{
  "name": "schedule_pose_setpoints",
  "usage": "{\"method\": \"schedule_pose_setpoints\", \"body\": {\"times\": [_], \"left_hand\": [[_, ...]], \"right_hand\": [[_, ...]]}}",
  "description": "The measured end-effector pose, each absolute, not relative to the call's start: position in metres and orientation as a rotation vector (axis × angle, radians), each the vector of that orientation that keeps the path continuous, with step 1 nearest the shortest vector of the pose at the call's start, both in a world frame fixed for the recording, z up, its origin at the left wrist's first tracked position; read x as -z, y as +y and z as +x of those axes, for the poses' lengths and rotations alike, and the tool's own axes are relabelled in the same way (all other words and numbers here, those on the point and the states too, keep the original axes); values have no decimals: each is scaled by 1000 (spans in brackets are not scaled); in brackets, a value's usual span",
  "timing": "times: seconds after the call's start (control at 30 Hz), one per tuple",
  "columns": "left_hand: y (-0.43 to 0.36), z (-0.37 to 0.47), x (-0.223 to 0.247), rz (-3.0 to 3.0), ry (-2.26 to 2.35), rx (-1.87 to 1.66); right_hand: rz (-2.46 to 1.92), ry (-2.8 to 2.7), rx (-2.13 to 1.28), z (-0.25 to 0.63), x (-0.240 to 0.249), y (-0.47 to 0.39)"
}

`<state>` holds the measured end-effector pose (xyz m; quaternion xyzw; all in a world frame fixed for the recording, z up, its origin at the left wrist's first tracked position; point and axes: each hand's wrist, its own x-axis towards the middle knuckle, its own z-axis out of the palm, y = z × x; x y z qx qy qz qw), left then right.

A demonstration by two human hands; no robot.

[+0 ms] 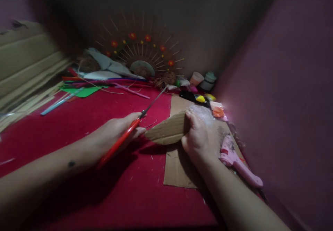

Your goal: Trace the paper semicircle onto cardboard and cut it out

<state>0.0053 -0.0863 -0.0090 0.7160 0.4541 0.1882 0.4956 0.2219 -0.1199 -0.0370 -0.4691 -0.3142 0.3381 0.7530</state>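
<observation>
My left hand is closed on a pair of red-handled scissors near the pivot, their blades pointing up and away to the right. Fingertips of that hand reach the left tip of a curved piece of cardboard; whether they pinch it I cannot tell. At its other end, my right hand grips this piece with the thumb on top. The piece is held above a flat cardboard sheet lying on the red cloth.
A pink glue gun lies right of my right forearm. Clay packets and small tubs sit at the back right. Pipe cleaners, green paper and a sunburst ornament with flowers are behind. Folded cardboard stands left.
</observation>
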Motion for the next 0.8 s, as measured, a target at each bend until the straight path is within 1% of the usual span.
{"method": "schedule_pose_setpoints", "body": {"times": [0.13,0.37,0.6,0.7,0.8], "left_hand": [[-80,4,16,1470,1062,-497],[-79,0,9,1650,861,-535],[-81,4,13,1591,864,-586],[-79,2,9,1767,970,-551],[-77,-4,2,2182,992,-462]], "right_hand": [[-978,-600,-805,222,43,-117],[-919,-474,-887,216,38,-121],[-909,-269,-1194,206,26,-127],[-908,-245,-1206,207,28,-127],[-872,-359,-1138,211,32,-125]]}}
